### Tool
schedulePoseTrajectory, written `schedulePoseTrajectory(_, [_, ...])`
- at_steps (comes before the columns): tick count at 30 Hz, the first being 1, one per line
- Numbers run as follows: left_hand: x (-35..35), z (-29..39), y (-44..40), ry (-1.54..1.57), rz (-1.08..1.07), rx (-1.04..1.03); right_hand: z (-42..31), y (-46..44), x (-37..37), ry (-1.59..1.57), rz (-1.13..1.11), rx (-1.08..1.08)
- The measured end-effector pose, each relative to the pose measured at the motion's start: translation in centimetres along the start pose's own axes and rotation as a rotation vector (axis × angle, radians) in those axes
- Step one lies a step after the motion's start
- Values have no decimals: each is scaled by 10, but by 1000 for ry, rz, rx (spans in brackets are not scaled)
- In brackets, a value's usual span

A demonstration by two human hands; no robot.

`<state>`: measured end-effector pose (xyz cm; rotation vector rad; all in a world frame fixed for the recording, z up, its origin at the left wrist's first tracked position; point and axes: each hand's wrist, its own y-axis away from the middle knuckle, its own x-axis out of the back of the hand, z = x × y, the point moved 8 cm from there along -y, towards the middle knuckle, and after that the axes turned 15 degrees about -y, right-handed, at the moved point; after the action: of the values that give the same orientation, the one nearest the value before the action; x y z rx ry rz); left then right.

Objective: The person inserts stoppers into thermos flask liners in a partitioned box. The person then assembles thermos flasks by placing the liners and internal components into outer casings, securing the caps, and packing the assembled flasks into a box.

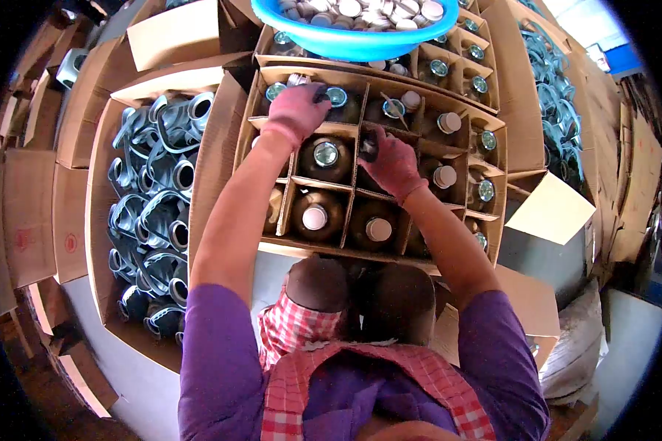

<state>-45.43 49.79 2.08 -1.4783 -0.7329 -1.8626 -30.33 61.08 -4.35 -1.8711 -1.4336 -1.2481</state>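
A divided cardboard box [316,250] holds glass bottles in its compartments, some with pale caps like this capped bottle [315,217], others without, like this open bottle [326,154]. Pink gloves with dark fingertips cover both hands. My left hand [298,109] is at the box's back left, fingers curled beside the mouth of a bottle [336,97]; a pale cap shows just behind it. My right hand [391,158] reaches into a middle compartment with bent fingers, and what they touch is hidden. Loose caps [410,101] lie by a bottle behind it.
A blue basin [360,44] full of caps rests on another bottle box behind. To the left, an open carton [95,220] contains blue-grey strapped parts [154,228]. More blue straps [555,81] fill a carton on the right. My knees are against the box's front.
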Motion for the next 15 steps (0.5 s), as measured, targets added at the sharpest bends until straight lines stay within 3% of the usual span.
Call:
schedulePoseTrajectory(5, [-51,8,-35,-379,-298,43,3,5,6,-133,147,88])
schedulePoseTrajectory(8, [-54,7,-36,-342,-316,27,-1,12,16,-74,244,133])
schedulePoseTrajectory(12, [-31,-5,-32,-130,-220,84,-29,22,42,-229,378,332])
schedulePoseTrajectory(15, [-9,-2,-29,52,31,64,-80,13,27,-129,128,351])
